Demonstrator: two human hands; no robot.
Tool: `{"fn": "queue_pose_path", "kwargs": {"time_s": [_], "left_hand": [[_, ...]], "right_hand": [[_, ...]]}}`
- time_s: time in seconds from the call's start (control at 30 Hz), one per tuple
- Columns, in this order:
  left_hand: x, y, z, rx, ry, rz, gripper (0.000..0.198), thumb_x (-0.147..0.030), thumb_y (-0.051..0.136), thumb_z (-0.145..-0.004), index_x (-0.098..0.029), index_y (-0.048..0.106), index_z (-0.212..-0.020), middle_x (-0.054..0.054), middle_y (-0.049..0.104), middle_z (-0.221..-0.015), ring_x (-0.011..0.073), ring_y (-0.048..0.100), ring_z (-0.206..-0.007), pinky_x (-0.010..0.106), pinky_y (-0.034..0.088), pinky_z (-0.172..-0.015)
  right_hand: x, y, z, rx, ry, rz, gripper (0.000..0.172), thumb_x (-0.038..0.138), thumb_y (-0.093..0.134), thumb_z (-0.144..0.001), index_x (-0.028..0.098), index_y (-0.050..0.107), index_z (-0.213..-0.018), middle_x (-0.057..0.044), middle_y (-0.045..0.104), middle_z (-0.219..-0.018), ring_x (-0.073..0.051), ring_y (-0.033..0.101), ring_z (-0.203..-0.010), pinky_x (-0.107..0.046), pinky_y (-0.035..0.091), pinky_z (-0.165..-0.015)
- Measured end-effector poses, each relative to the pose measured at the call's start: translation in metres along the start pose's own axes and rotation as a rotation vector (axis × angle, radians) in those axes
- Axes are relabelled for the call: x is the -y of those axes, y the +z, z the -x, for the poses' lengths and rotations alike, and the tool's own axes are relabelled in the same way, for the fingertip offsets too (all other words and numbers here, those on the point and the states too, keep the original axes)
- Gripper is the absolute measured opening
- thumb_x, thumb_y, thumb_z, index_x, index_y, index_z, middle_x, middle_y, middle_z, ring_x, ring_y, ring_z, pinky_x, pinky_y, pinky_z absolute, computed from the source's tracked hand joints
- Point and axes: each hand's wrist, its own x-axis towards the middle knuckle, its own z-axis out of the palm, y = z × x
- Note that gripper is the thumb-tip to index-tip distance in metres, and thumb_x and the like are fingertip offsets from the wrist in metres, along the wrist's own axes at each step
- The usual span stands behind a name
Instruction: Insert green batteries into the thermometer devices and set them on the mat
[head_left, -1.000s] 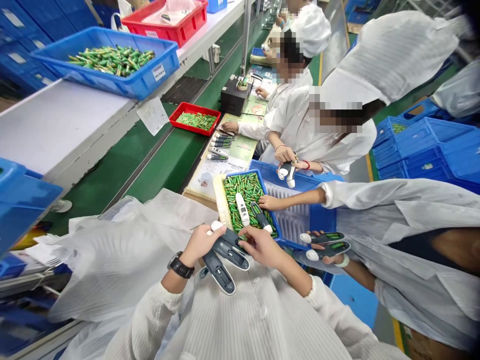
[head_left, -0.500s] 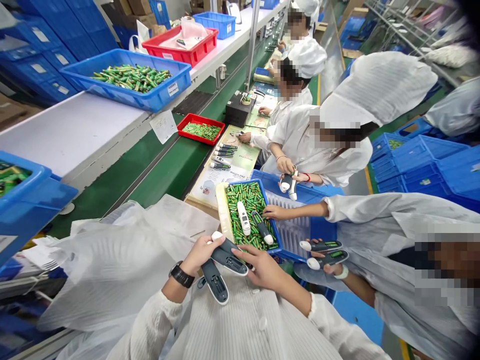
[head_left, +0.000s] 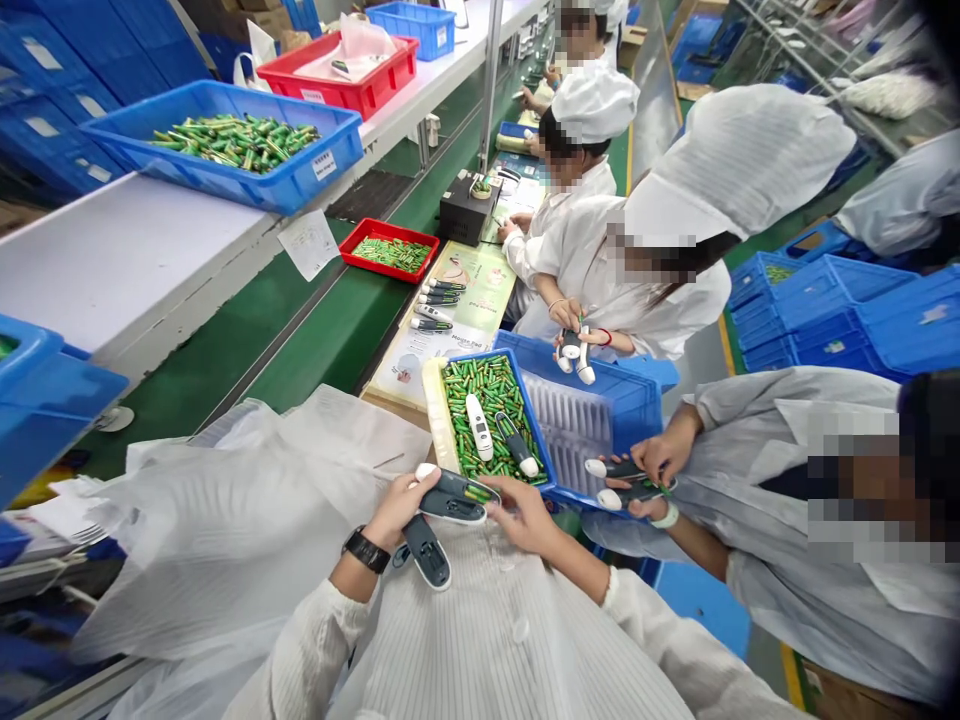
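Note:
My left hand (head_left: 401, 510) is closed around two handheld thermometers with dark grey backs facing up. The upper thermometer (head_left: 450, 497) lies across my fingers, its battery compartment uncovered. Below it the second thermometer (head_left: 427, 555) points down toward my chest, with its compartment uncovered too. At the far end of the upper one, my right hand (head_left: 525, 515) pinches a green battery (head_left: 478, 493) in the compartment; the fingertips partly hide it. Just beyond my hands is a blue bin (head_left: 551, 470) of loose green batteries, with a white thermometer (head_left: 478, 427) and a grey-backed thermometer (head_left: 517, 445) on top.
A co-worker's hands (head_left: 664, 455) hold two thermometers at the right. Another person's hands (head_left: 574, 335) hold thermometers farther off. Several thermometers lie on a printed mat (head_left: 457, 340). A red tray (head_left: 431, 262) and a blue bin (head_left: 289, 200) hold more batteries.
A green battery now shows in the upper thermometer's compartment, with my right fingers at its end. The nearest co-worker's hand has moved from the battery bin to the thermometers they hold.

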Motion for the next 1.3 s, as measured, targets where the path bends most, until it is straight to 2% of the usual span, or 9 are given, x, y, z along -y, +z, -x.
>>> {"fn": "queue_pose_path", "kwargs": {"time_s": [0.1,0.2,0.3,0.57,0.7,0.83,0.97,1.17,1.3], "left_hand": [[-0.002,-0.01,-0.001,-0.148,0.116,-0.079,0.055,-0.068,0.065,-0.074,-0.014,0.065,-0.086,-0.002,0.06,-0.06,0.0129,0.054,-0.046,0.025,0.045,-0.044],[-0.003,-0.023,-0.002,-0.253,0.174,-0.192,0.05,-0.066,0.063,-0.077,-0.016,0.064,-0.081,-0.003,0.058,-0.056,0.0139,0.055,-0.044,0.025,0.044,-0.043],[-0.004,-0.031,-0.001,-0.312,0.225,-0.287,0.047,-0.065,0.061,-0.079,-0.018,0.063,-0.078,-0.002,0.058,-0.054,0.0148,0.057,-0.044,0.024,0.044,-0.044],[-0.007,-0.024,0.003,-0.324,0.261,-0.309,0.047,-0.063,0.061,-0.079,-0.017,0.068,-0.082,0.0,0.064,-0.059,0.0145,0.057,-0.045,0.024,0.043,-0.045],[-0.007,-0.022,0.003,-0.317,0.284,-0.333,0.047,-0.062,0.061,-0.081,-0.016,0.069,-0.085,0.0,0.065,-0.061,0.0141,0.057,-0.046,0.024,0.042,-0.047],[-0.011,-0.019,0.005,-0.334,0.303,-0.378,0.047,-0.061,0.059,-0.083,-0.016,0.071,-0.091,0.001,0.067,-0.063,0.0152,0.058,-0.049,0.025,0.043,-0.05],[-0.019,-0.011,0.006,-0.45,0.387,-0.465,0.044,-0.057,0.058,-0.085,-0.018,0.074,-0.098,0.004,0.073,-0.077,0.019,0.064,-0.067,0.027,0.045,-0.061],[-0.028,0.006,0.006,-0.515,0.408,-0.466,0.042,-0.056,0.057,-0.086,-0.018,0.075,-0.094,0.005,0.075,-0.078,0.0203,0.066,-0.071,0.027,0.046,-0.066],[-0.033,0.01,0.005,-0.483,0.408,-0.448,0.043,-0.056,0.058,-0.085,-0.018,0.075,-0.094,0.005,0.074,-0.072,0.0211,0.066,-0.07,0.027,0.045,-0.064]], "right_hand": [[-0.02,0.004,-0.014,-0.12,0.222,0.108,0.032,0.03,0.047,-0.097,0.018,0.061,-0.123,-0.007,0.072,-0.095,-0.015,0.066,-0.066,-0.027,0.054,-0.064],[-0.037,0.008,-0.028,-0.012,0.2,0.353,0.028,0.023,0.054,-0.093,0.023,0.065,-0.118,-0.006,0.071,-0.104,-0.019,0.068,-0.088,-0.027,0.051,-0.077],[-0.045,0.012,-0.037,0.098,0.207,0.496,0.028,0.025,0.051,-0.096,0.027,0.066,-0.12,-0.007,0.069,-0.11,-0.02,0.067,-0.096,-0.026,0.048,-0.077],[-0.045,0.012,-0.044,0.136,0.226,0.471,0.04,0.006,0.045,-0.089,0.018,0.064,-0.122,-0.01,0.068,-0.117,-0.02,0.065,-0.105,-0.027,0.045,-0.09],[-0.045,0.011,-0.046,0.115,0.252,0.488,0.029,0.012,0.044,-0.094,0.019,0.067,-0.11,-0.01,0.071,-0.107,-0.021,0.066,-0.099,-0.027,0.044,-0.084],[-0.034,0.007,-0.038,-0.032,0.267,0.406,0.02,0.023,0.044,-0.097,0.018,0.063,-0.105,-0.007,0.072,-0.09,-0.019,0.067,-0.079,-0.026,0.043,-0.071],[-0.001,-0.001,-0.023,-0.198,0.198,0.145,0.018,0.034,0.051,-0.096,0.02,0.059,-0.104,0.0,0.066,-0.073,-0.015,0.058,-0.057,-0.025,0.041,-0.058],[0.036,-0.004,-0.019,-0.199,-0.039,-0.072,0.019,0.038,0.055,-0.095,0.022,0.063,-0.099,-0.008,0.069,-0.104,-0.02,0.065,-0.089,-0.032,0.053,-0.078],[0.03,0.003,-0.023,-0.21,0.0,-0.106,0.021,0.041,0.055,-0.095,0.021,0.062,-0.098,-0.009,0.068,-0.104,-0.017,0.064,-0.078,-0.03,0.055,-0.068]]}}
